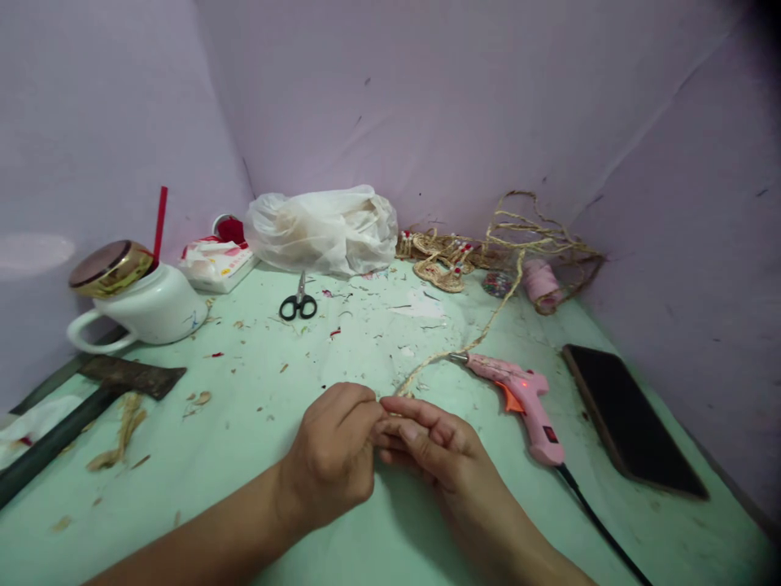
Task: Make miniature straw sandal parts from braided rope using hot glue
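Note:
A braided straw-coloured cord (488,328) runs from a loose tangle at the back right down to my hands at the front middle. My left hand (334,449) is closed, its thumb and fingers pinched together against the fingertips of my right hand. The cord's near end goes in behind the fingers of my right hand (430,446), which are bent and pressed together around it. What lies between the fingertips is mostly hidden. Just right of the cord lies a pink hot glue gun (509,382) with a lit red light, its nozzle close to the cord.
Small black-handled scissors (298,306) lie mid-table. A white plastic bag (323,232), woven straw pieces (442,260) and a pink spool (542,285) sit along the back. At left are a hammer (131,376) and a white mug (150,308). A phone (631,419) lies right.

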`<control>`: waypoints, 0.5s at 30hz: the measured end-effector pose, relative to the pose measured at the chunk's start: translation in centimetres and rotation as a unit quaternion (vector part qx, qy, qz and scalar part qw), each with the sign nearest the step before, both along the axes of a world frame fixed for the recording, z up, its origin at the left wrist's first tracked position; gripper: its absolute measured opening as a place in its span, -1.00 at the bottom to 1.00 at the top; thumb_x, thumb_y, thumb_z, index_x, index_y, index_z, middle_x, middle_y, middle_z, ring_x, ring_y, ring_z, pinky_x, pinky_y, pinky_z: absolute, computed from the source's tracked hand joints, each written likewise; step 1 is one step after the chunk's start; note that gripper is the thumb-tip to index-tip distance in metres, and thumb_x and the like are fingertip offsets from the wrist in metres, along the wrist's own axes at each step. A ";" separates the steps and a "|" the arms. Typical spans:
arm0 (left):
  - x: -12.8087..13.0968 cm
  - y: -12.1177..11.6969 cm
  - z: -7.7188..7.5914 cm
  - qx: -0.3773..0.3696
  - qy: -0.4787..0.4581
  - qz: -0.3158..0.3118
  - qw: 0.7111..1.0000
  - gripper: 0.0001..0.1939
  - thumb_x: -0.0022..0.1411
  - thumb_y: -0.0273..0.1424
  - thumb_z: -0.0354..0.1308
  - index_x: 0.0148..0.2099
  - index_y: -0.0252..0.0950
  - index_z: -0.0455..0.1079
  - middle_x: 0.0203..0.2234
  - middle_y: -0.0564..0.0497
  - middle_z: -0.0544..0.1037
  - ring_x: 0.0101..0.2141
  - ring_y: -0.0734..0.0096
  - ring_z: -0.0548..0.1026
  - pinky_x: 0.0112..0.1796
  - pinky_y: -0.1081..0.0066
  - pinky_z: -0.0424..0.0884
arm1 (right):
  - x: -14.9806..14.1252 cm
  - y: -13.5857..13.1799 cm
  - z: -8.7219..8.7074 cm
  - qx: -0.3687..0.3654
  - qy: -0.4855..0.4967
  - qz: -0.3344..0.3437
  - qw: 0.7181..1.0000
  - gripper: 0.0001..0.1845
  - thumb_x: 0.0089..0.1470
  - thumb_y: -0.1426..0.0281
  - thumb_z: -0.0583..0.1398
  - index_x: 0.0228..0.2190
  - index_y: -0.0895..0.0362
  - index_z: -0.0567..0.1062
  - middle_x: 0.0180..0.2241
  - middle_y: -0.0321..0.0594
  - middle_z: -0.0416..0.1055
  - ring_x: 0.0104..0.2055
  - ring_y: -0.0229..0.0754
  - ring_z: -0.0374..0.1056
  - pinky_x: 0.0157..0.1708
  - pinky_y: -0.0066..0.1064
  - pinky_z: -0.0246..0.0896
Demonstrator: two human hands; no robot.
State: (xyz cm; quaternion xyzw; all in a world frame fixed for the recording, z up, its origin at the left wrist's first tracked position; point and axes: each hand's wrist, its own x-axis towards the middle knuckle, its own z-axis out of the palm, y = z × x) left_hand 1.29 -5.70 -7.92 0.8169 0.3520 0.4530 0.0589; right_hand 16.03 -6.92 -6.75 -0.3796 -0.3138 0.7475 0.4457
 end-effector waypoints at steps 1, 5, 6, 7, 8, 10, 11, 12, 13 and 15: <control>-0.1 0.1 0.0 0.002 0.000 0.016 1.000 -0.83 0.13 -0.64 -0.07 -0.40 -0.36 0.28 -0.52 -0.05 0.36 -0.47 0.41 0.32 -0.46 0.41 0.29 | 0.0 0.0 -0.1 0.012 -0.002 0.009 1.000 -0.63 -0.15 0.27 0.33 -0.26 0.16 0.51 -0.36 -0.14 0.54 -0.31 -0.18 0.43 -0.27 -0.34 0.25; -0.4 0.4 0.3 -0.059 0.024 0.096 0.993 -0.80 0.18 -0.56 -0.12 -0.49 -0.32 0.17 -0.61 0.05 0.24 -0.59 0.50 0.21 -0.55 0.45 0.15 | 0.1 0.0 -0.3 0.051 -0.068 0.030 0.996 -0.62 -0.13 0.28 0.31 -0.21 0.10 0.48 -0.26 -0.12 0.51 -0.19 -0.13 0.37 -0.29 -0.34 0.22; -0.5 0.4 0.3 -0.075 0.032 0.106 0.991 -0.78 0.19 -0.55 -0.13 -0.51 -0.30 0.14 -0.63 0.07 0.21 -0.61 0.51 0.19 -0.57 0.46 0.13 | 0.2 0.0 -0.4 0.065 -0.090 0.035 0.993 -0.62 -0.11 0.29 0.29 -0.19 0.08 0.46 -0.25 -0.14 0.51 -0.19 -0.14 0.36 -0.29 -0.34 0.21; -0.5 0.4 0.3 -0.085 0.039 0.108 0.990 -0.77 0.19 -0.53 -0.14 -0.52 -0.29 0.10 -0.64 0.09 0.18 -0.63 0.53 0.17 -0.57 0.46 0.11 | 0.3 0.0 -0.5 0.081 -0.111 0.045 0.989 -0.62 -0.09 0.31 0.26 -0.16 0.07 0.45 -0.26 -0.16 0.50 -0.20 -0.15 0.36 -0.28 -0.34 0.20; -0.5 0.4 0.3 -0.094 0.044 0.104 0.989 -0.75 0.19 -0.51 -0.14 -0.54 -0.28 0.07 -0.66 0.11 0.15 -0.64 0.54 0.15 -0.58 0.47 0.09 | 0.4 0.0 -0.5 0.098 -0.133 0.056 0.985 -0.62 -0.07 0.32 0.23 -0.14 0.08 0.44 -0.28 -0.17 0.49 -0.22 -0.16 0.35 -0.28 -0.33 0.19; -0.3 0.4 0.4 -0.112 0.037 0.100 0.988 -0.71 0.20 -0.48 -0.13 -0.57 -0.26 -0.01 -0.69 0.15 0.09 -0.67 0.57 0.11 -0.59 0.48 0.06 | 0.5 0.0 -0.6 0.131 -0.186 0.074 0.971 -0.65 -0.05 0.33 0.19 -0.15 0.11 0.46 -0.32 -0.17 0.47 -0.26 -0.15 0.34 -0.25 -0.30 0.18; -0.3 0.5 0.4 -0.127 0.025 0.105 0.986 -0.68 0.20 -0.46 -0.13 -0.59 -0.25 -0.06 -0.72 0.16 0.05 -0.68 0.58 0.08 -0.61 0.48 0.04 | 0.6 0.0 -0.7 0.144 -0.219 0.078 0.962 -0.68 -0.04 0.33 0.17 -0.19 0.13 0.48 -0.33 -0.17 0.47 -0.26 -0.14 0.34 -0.24 -0.28 0.17; -0.4 0.6 0.6 -0.145 0.006 0.118 0.982 -0.65 0.20 -0.44 -0.12 -0.61 -0.25 -0.10 -0.74 0.17 0.02 -0.69 0.59 0.05 -0.62 0.49 0.02 | 0.6 0.0 -0.7 0.155 -0.251 0.077 0.952 -0.71 -0.04 0.33 0.16 -0.24 0.14 0.51 -0.33 -0.16 0.46 -0.27 -0.14 0.33 -0.24 -0.28 0.17; -0.6 0.8 0.8 -0.167 -0.017 0.139 0.976 -0.62 0.20 -0.41 -0.11 -0.62 -0.24 -0.13 -0.75 0.18 -0.02 -0.70 0.60 0.03 -0.63 0.49 0.01 | 0.6 0.1 -0.7 0.164 -0.277 0.075 0.944 -0.74 -0.04 0.33 0.16 -0.28 0.15 0.53 -0.33 -0.15 0.46 -0.27 -0.13 0.32 -0.25 -0.28 0.17; -1.5 1.5 1.7 -0.207 -0.067 0.192 0.957 -0.58 0.19 -0.36 -0.08 -0.65 -0.25 -0.15 -0.78 0.18 -0.05 -0.71 0.59 0.01 -0.66 0.50 -0.01 | 0.6 0.2 -0.8 0.165 -0.303 0.070 0.936 -0.76 -0.03 0.34 0.15 -0.31 0.15 0.54 -0.35 -0.16 0.45 -0.32 -0.16 0.30 -0.30 -0.31 0.17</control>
